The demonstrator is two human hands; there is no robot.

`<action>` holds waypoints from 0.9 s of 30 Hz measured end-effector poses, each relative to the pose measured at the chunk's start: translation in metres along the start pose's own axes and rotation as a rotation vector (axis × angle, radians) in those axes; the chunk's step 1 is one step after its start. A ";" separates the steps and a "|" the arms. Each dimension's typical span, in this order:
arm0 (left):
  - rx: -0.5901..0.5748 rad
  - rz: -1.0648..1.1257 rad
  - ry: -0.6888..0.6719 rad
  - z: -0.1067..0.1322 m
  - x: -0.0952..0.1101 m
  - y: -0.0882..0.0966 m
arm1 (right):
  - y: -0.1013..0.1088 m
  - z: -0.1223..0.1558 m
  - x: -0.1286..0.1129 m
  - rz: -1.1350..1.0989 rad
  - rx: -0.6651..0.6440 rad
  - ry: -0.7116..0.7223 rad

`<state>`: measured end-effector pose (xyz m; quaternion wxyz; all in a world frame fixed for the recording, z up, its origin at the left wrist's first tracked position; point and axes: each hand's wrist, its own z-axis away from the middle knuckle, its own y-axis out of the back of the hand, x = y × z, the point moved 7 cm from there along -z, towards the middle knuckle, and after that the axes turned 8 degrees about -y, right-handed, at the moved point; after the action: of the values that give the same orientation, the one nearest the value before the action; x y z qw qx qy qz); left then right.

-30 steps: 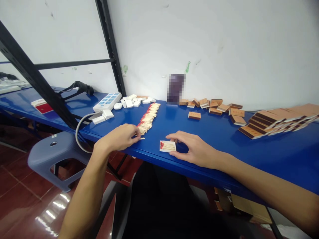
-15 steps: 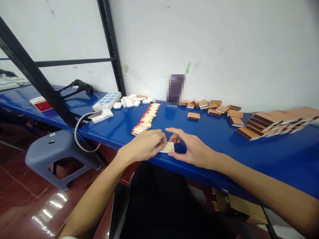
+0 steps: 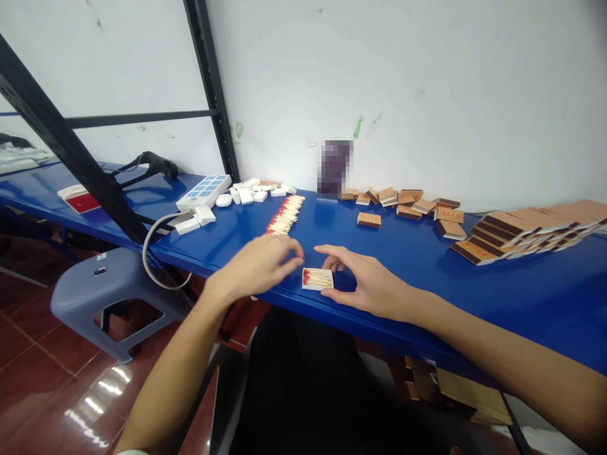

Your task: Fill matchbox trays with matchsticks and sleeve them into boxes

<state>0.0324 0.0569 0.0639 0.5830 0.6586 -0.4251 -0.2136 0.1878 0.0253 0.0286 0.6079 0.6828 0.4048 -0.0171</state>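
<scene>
One matchbox tray (image 3: 317, 279), open and filled with red-tipped matches, lies flat near the front edge of the blue table (image 3: 417, 265). One long row of loose matches (image 3: 285, 218) runs from it back toward the wall. Roughly a dozen brown matchboxes (image 3: 408, 203) are scattered by the wall, though the count is unsure at this distance. More lie in overlapping rows (image 3: 531, 230) far right. A cluster of white trays (image 3: 256, 193) sits beside one power strip (image 3: 203, 193).

Two hands are out, close together but not touching. The left hand (image 3: 258, 265) hovers just left of the tray, palm down and fingers curled. Whether it pinches a match I cannot tell. The right hand (image 3: 367, 281) rests on the table, fingers spread and cupped round the tray's right end without clamping it.

Bare table lies right of the tray. One grey stool (image 3: 104, 291) stands below left.
</scene>
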 end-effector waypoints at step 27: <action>-0.077 -0.113 0.215 0.031 -0.073 0.013 | -0.001 0.000 0.003 0.025 -0.026 -0.047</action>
<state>-0.0356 0.0985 0.0533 0.6372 0.6776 -0.3139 -0.1904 0.1893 0.0274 0.0262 0.6264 0.6792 0.3820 -0.0201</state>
